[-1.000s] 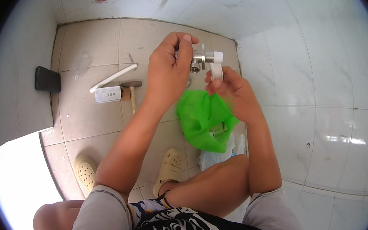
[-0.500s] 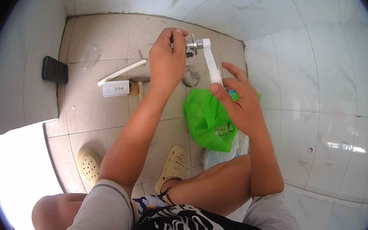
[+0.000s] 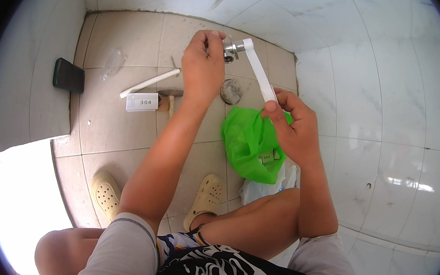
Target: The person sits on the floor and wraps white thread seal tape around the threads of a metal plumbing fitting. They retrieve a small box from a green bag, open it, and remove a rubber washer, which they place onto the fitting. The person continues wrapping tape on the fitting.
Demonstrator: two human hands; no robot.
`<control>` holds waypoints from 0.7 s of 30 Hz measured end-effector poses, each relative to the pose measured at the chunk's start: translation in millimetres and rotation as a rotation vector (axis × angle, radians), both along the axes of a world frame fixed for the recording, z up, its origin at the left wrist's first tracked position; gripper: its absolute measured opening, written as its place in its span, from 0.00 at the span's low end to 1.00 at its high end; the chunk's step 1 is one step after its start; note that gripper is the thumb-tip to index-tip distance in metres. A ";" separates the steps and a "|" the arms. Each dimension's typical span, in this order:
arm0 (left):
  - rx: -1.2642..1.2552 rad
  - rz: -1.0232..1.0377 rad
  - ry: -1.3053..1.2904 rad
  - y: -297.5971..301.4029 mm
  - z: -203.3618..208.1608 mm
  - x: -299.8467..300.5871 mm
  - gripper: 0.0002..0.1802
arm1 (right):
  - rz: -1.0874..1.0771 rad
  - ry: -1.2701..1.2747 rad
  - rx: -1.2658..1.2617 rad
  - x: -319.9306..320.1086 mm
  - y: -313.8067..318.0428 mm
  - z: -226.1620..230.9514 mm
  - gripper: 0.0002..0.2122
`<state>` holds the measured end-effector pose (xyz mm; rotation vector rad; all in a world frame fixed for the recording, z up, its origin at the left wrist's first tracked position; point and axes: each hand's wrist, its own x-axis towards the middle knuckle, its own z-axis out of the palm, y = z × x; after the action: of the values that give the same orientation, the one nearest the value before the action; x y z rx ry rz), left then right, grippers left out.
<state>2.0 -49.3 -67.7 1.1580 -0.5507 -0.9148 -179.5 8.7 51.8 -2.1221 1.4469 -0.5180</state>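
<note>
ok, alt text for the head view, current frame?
Looking down at a squatting person: the left hand grips a small metal tap fitting while the right hand pulls a strip of white tape taut from it. Below lie a green plastic bag, a white pipe, a small white box and a black phone on the tiled floor.

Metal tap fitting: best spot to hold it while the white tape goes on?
Grip the metal tap fitting by its body end, coming from the left, as the left hand does. That probably leaves clear the end where the white tape runs down to the right hand.
</note>
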 end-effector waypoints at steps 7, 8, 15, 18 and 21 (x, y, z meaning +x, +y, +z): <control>-0.018 0.069 -0.073 -7.9 -10.2 1.8 0.16 | -0.001 -0.149 0.068 7.0 8.2 6.8 0.16; -0.017 0.077 -0.090 -8.3 -11.8 1.0 0.16 | -0.001 -0.154 0.049 8.4 9.5 9.4 0.16; 0.026 -0.007 0.030 -9.8 -18.5 -2.6 0.14 | 0.050 -0.061 0.090 12.3 15.2 17.8 0.13; 0.061 -0.102 0.238 -9.4 -19.2 0.7 0.14 | 0.125 -0.001 0.125 12.3 14.8 16.5 0.13; 0.052 -0.093 0.192 -9.4 -17.7 1.9 0.15 | 0.165 0.019 0.111 12.3 14.8 16.0 0.13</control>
<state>3.9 -58.7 -85.4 1.0836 -0.4290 -1.1128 -167.2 23.4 67.8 -2.1395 1.2660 -0.3474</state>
